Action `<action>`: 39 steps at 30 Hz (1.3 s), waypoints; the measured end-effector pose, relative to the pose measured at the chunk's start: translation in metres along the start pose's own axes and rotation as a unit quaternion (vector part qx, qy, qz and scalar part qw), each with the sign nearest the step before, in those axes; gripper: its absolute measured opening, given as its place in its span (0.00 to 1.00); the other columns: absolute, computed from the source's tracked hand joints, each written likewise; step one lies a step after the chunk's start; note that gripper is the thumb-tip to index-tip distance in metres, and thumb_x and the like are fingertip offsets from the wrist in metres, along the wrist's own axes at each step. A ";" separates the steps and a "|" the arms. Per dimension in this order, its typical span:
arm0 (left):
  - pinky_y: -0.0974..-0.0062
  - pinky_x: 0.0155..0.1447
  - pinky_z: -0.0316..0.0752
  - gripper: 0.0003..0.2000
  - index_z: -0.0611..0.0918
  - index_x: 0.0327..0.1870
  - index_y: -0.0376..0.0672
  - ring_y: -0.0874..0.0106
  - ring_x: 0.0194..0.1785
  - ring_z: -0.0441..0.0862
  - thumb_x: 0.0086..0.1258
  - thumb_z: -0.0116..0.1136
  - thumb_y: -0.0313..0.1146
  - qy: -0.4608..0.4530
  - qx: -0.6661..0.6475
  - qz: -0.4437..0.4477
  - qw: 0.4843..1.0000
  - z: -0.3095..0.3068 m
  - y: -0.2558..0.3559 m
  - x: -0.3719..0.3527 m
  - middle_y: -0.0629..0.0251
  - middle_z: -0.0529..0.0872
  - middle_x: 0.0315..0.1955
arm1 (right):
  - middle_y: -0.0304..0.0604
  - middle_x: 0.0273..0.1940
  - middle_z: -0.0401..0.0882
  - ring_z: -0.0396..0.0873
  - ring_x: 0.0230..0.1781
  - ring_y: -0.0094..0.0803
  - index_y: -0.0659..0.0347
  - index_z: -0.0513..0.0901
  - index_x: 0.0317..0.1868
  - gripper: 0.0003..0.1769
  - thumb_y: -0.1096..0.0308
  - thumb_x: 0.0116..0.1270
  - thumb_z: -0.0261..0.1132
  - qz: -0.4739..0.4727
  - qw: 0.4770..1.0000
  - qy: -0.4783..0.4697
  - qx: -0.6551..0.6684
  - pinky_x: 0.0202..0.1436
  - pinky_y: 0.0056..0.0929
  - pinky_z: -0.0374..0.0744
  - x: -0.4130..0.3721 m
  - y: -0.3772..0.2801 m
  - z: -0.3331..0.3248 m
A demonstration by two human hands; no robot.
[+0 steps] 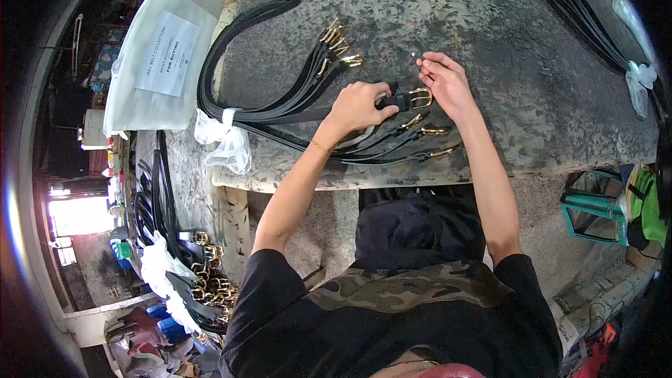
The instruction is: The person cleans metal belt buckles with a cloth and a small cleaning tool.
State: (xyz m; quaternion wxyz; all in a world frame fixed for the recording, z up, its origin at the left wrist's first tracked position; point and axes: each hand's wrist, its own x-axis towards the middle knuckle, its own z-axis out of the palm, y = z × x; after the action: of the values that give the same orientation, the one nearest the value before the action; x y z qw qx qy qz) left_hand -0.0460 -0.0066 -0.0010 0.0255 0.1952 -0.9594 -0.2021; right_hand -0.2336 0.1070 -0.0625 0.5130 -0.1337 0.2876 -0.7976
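My left hand (360, 106) is closed on the buckle end of a black belt (393, 102), and a gold buckle (421, 99) sticks out past the fingers. Just right of that buckle, my right hand (446, 82) is raised with thumb and fingers pinched together. A small, thin dark thing (414, 56) shows at its fingertips, too small to name. Above my left hand, a bundle of black belts (260, 106) curves over the worktable, its gold buckles (336, 43) fanned out. More belts with gold buckles (435, 131) lie below my hands, near the table edge.
White plastic (227, 141) wraps the belt bundle at left. Beside it stands a translucent bin (203, 31) with a printed sheet (168, 54). Another tied belt bundle (595, 28) lies far right on the stained worktable (518, 119). Buckled belts (210, 273) hang at lower left.
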 end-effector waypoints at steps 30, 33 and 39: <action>0.58 0.52 0.74 0.16 0.81 0.46 0.32 0.46 0.49 0.79 0.68 0.57 0.39 -0.107 -0.073 -0.019 0.991 -0.014 0.042 -0.060 0.46 0.84 0.43 | 0.41 0.44 0.85 0.78 0.38 0.23 0.67 0.81 0.51 0.13 0.70 0.70 0.64 -0.242 0.815 0.400 -0.344 0.46 0.23 0.76 -0.236 -0.089 -0.075; 0.59 0.49 0.75 0.20 0.82 0.44 0.33 0.50 0.45 0.80 0.66 0.61 0.45 -0.068 0.014 0.009 0.998 -0.008 0.054 -0.065 0.48 0.84 0.38 | 0.39 0.43 0.84 0.77 0.37 0.21 0.68 0.81 0.50 0.12 0.71 0.69 0.65 -0.249 0.769 0.447 -0.383 0.44 0.20 0.75 -0.240 -0.095 -0.072; 0.59 0.47 0.74 0.19 0.81 0.42 0.32 0.50 0.43 0.81 0.65 0.63 0.44 0.015 -0.004 0.020 1.000 0.005 0.046 -0.064 0.49 0.84 0.37 | 0.39 0.40 0.83 0.79 0.41 0.22 0.67 0.83 0.48 0.10 0.75 0.67 0.66 -0.259 0.706 0.464 -0.468 0.46 0.20 0.76 -0.252 -0.109 -0.065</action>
State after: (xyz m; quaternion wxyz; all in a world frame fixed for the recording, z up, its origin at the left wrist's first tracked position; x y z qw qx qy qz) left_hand -0.0042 0.0590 0.0143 0.0445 0.1793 -0.9618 -0.2021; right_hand -0.2375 0.3875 -0.0290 -0.0403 -0.0390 0.7799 -0.6234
